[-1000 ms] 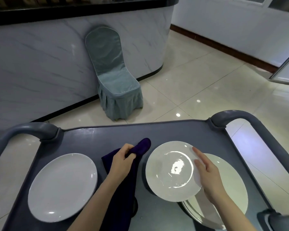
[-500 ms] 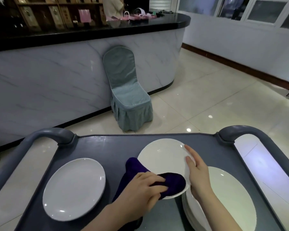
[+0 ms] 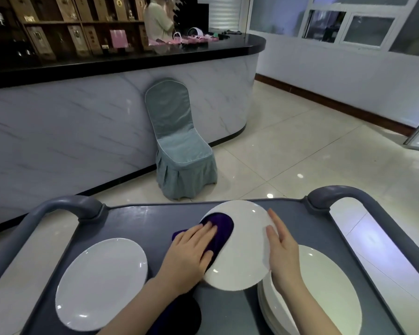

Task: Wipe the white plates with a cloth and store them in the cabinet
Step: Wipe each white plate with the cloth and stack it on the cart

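1. Counter (image 3: 82, 141): long bar with a marble front and a black top. It curves across the far left and centre, with dark shelving behind it.
2. Cart (image 3: 140, 221): grey service cart filling the near ground, with a rounded handle at each far corner. Every plate in view sits on or above its top deck.
3. Chair (image 3: 179, 151): covered in blue-grey fabric. It stands on the tiled floor beyond the cart, back against the counter front.
4. Plate stack (image 3: 329, 286): white plates piled at the cart's near right. The right forearm crosses over its left part.
5. Lone plate (image 3: 99, 284): single white plate lying flat at the cart's near left, well apart from the plate stack.
6. Tilted plate (image 3: 244, 250): white, raised between the two hands, far rim higher. Its lower edge overlaps the plate stack; contact is hard to judge from this angle.
7. Cloth (image 3: 219, 228): dark purple, spread on the left part of the tilted plate's face. The rest trails off the rim under the left arm.
8. Left hand (image 3: 189, 252): fingers straight and close together, pressing the cloth flat against the tilted plate.
9. Right hand (image 3: 282, 250): pinches the tilted plate's right rim, thumb on the face, fingers extended along the edge.
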Demonstrator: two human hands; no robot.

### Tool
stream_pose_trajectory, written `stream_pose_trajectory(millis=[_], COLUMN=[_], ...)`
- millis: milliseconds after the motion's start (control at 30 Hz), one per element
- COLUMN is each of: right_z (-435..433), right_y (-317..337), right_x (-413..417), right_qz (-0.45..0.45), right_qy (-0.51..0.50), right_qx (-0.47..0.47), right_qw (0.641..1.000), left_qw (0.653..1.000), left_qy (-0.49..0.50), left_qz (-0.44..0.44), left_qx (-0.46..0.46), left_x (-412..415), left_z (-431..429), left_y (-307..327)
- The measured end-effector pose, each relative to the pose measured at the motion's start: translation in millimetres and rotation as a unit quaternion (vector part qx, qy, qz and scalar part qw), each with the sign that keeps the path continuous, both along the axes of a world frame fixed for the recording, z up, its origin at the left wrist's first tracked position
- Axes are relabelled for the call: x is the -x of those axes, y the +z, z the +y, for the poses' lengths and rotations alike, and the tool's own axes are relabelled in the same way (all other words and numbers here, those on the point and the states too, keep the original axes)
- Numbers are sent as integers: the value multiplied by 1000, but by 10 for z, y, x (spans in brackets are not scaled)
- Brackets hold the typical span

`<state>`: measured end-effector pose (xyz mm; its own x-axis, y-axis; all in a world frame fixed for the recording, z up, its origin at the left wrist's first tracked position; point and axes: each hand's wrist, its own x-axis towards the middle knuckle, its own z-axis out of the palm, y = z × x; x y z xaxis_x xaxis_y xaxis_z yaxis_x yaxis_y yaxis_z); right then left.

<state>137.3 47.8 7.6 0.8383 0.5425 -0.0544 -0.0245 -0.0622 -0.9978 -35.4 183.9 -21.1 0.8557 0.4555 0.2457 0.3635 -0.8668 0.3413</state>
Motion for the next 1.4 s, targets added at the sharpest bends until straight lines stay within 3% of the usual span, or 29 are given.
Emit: stream_pose_trajectory(millis=[100,300,400,533,667,800,967,1167,1300,1400], right_z=[-7,20,47,46,39,44,76,16,-5,-18], right_y=[35,-78,-40,89,179,102,25,206,217,139], right_x=[-57,184,270,153,31,171,421,151,92,220], right_qz=[-3,34,31,22,14,20,28,7,-6,-5], right_qy=[-15,27,41,21,-19,-3,41,-18,-27,-10], right_qx=[-12,-5,0,-14,-37,-27,-20,-33,-30,-24], right_qw=[1000,999,999,999,999,999,999,999,999,1000], left_qw=[998,979,980,994,998,995,997,990,996,997], left_qy=[-54,-192,-127,2,-35,-88,13,102,53,-24], left_qz=[-1,-19,27,31,60,50,68,97,76,21], left_qx=[-10,67,152,105,5,-6,40,31,11,73], left_x=[97,-125,-203,-138,69,-26,-363,-75,99,9], left_z=[-296,-272,-7,140,-236,-566,-258,-104,-458,-670], left_y=[-20,180,220,208,85,83,174,2,81,98])
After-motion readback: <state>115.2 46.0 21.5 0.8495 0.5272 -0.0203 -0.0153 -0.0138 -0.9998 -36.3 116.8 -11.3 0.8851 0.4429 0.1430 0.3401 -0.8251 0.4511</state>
